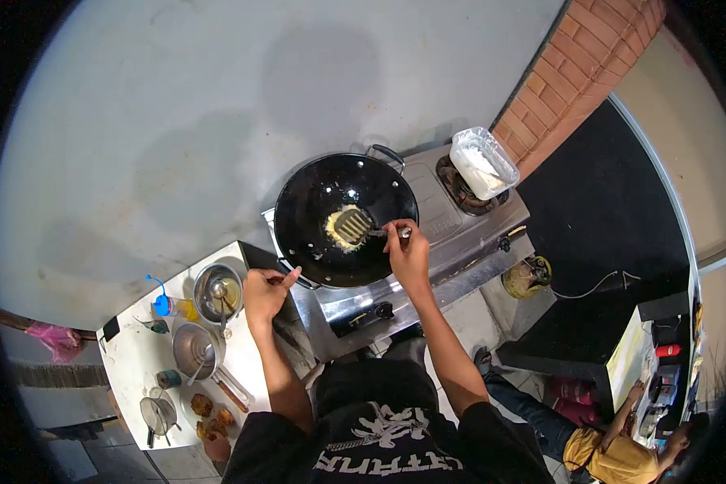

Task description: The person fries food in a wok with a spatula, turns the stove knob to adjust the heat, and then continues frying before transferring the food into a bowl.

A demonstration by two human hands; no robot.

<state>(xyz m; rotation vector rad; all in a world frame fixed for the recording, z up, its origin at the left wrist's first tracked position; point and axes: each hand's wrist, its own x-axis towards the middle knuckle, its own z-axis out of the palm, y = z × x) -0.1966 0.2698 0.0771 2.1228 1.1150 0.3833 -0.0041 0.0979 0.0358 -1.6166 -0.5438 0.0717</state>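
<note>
We work at wok (pixel 315 202). Right hand (pixel 407 254) closed round spatula (pixel 353 224) handle, blade flat on yellow patty (pixel 333 232) at wok centre. Left hand (pixel 264 292) fisted at wok's near-left rim, apparently gripping its handle. Our judgement: hold wok steady, keep blade low, slide fully under patty so soft edge doesn't tear. White tub (pixel 482 163) on burner right of wok.

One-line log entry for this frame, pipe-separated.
left hand: gripping wok by its near handle | right hand: holding spatula on yellow food in wok | wok on stove
</note>
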